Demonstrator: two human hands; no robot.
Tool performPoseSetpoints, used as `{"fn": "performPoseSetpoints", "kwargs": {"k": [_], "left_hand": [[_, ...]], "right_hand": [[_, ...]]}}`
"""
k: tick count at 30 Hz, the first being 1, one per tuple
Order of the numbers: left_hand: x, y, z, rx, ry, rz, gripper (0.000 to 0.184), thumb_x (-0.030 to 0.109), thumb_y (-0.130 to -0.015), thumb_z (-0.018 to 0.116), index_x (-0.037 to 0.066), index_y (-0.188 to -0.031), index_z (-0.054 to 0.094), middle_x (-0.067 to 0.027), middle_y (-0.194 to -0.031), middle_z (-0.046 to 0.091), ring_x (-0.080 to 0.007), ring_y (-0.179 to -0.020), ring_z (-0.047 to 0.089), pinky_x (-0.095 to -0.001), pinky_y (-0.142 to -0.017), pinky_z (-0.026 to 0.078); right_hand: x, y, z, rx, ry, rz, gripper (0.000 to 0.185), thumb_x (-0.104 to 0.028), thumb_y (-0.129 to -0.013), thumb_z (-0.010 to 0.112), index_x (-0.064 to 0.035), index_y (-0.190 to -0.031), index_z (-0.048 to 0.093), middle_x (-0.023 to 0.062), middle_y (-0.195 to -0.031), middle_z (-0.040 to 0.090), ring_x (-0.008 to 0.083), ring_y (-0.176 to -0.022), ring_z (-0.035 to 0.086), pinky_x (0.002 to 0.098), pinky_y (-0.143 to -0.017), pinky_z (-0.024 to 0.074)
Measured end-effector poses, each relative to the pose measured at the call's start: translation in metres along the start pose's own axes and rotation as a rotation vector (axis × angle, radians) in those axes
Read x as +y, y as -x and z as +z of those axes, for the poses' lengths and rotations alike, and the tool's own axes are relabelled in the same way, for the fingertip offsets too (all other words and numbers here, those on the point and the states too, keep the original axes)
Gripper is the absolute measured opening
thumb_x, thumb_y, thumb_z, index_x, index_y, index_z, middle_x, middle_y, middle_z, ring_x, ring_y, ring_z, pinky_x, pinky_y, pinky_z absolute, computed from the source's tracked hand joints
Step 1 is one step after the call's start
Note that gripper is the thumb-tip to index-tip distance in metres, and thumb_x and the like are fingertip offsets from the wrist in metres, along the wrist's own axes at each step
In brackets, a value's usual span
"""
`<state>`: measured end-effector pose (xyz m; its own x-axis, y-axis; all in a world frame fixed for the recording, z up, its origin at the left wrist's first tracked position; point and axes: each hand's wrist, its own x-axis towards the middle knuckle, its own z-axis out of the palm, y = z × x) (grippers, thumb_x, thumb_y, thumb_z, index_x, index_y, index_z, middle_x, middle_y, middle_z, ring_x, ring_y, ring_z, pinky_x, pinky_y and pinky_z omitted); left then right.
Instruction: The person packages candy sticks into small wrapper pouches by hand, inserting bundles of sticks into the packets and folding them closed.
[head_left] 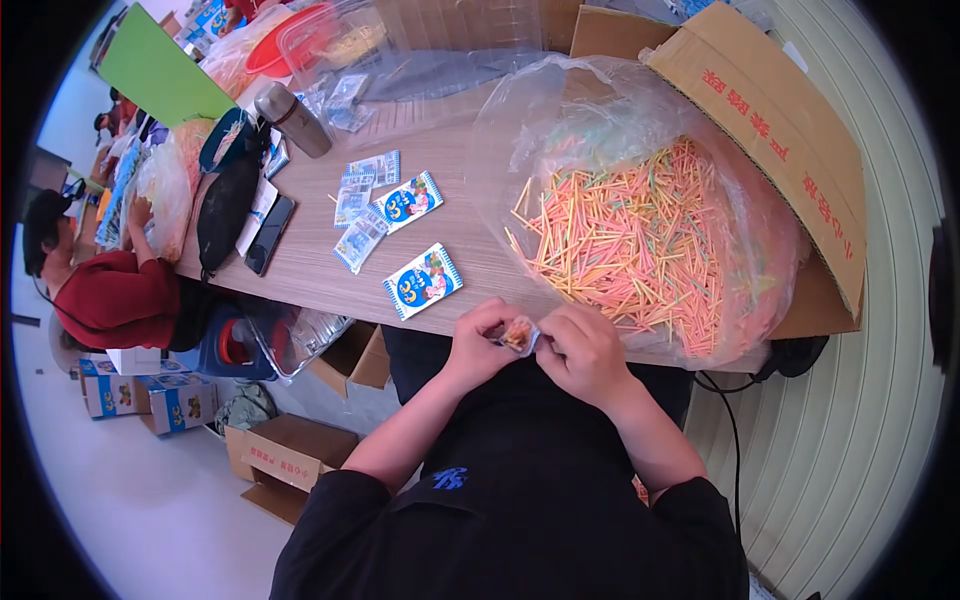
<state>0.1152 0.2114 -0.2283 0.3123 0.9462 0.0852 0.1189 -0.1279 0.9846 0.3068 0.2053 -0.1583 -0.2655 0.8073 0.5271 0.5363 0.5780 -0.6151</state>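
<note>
At the table's front edge, my left hand [478, 345] is closed around a small candy packet [521, 334]. The ends of several pinkish-orange sticks show in its open mouth. My right hand [583, 352] pinches the right side of the same packet, its fingertips partly hidden. Just beyond my left hand lies a blue and white printed packet [424, 281]. A second such packet [407, 201] rests farther back, beside several packets lying with their clear sides up [360, 238]. To the right, a clear plastic bag [505, 120] spreads open around a heap of coloured candy sticks [630, 235].
A cardboard box [770, 140] stands behind and right of the bag. A phone [269, 236], a black pouch [228, 210] and a steel flask [292, 118] are at the left. A person in red [115, 300] works farther left. Open cartons [285, 455] sit on the floor.
</note>
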Motion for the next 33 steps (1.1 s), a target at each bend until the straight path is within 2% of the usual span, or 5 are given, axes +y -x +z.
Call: {"fn": "performPoseSetpoints", "kwargs": {"k": [4,10,16,22,33], "left_hand": [[-0.003,0.001,-0.012,-0.047,-0.004,0.075,0.026,0.003,-0.07,0.086,0.004,-0.094,0.076,-0.0042,-0.084,0.062,-0.0142,-0.078,0.061,-0.0241,-0.07,0.047],[0.015,0.0,-0.022,-0.004,-0.164,0.235,0.033,0.003,-0.069,0.087,0.005,-0.1,0.078,-0.006,-0.088,0.067,-0.0169,-0.08,0.065,-0.0273,-0.069,0.051],[0.026,0.004,-0.025,-0.017,-0.099,0.215,0.034,0.001,-0.07,0.084,0.007,-0.102,0.078,-0.0076,-0.097,0.072,-0.0205,-0.087,0.069,-0.0313,-0.074,0.055],[0.024,0.003,-0.026,-0.048,-0.13,0.286,0.03,0.001,-0.072,0.083,0.005,-0.101,0.077,-0.0073,-0.096,0.072,-0.0214,-0.088,0.069,-0.0319,-0.074,0.055],[0.031,0.0,-0.031,-0.032,-0.294,0.369,0.018,-0.001,-0.081,0.074,0.004,-0.098,0.077,-0.0088,-0.097,0.073,-0.0209,-0.087,0.068,-0.0316,-0.078,0.054]], "right_hand": [[-0.003,-0.004,-0.013,-0.119,0.024,-0.139,0.021,-0.004,-0.07,0.074,-0.0062,-0.088,0.063,0.0055,-0.083,0.061,0.0241,-0.076,0.063,0.0372,-0.071,0.0486],[-0.003,-0.002,-0.012,-0.179,0.03,-0.182,0.025,0.0,-0.07,0.074,-0.0048,-0.092,0.063,0.0079,-0.085,0.06,0.0264,-0.077,0.063,0.0373,-0.072,0.0508],[0.006,0.005,-0.007,-0.188,0.053,-0.148,0.024,-0.005,-0.071,0.074,-0.0062,-0.093,0.063,0.0052,-0.088,0.061,0.0242,-0.081,0.062,0.0374,-0.077,0.0494],[0.01,0.012,-0.006,-0.218,0.084,-0.151,0.024,-0.007,-0.073,0.074,-0.0075,-0.094,0.064,0.0045,-0.093,0.061,0.0235,-0.083,0.062,0.0377,-0.079,0.0484],[0.019,0.03,0.002,-0.142,0.057,0.007,0.02,-0.007,-0.077,0.075,-0.0073,-0.092,0.063,0.0071,-0.085,0.063,0.0272,-0.078,0.063,0.0393,-0.073,0.0503]]}}
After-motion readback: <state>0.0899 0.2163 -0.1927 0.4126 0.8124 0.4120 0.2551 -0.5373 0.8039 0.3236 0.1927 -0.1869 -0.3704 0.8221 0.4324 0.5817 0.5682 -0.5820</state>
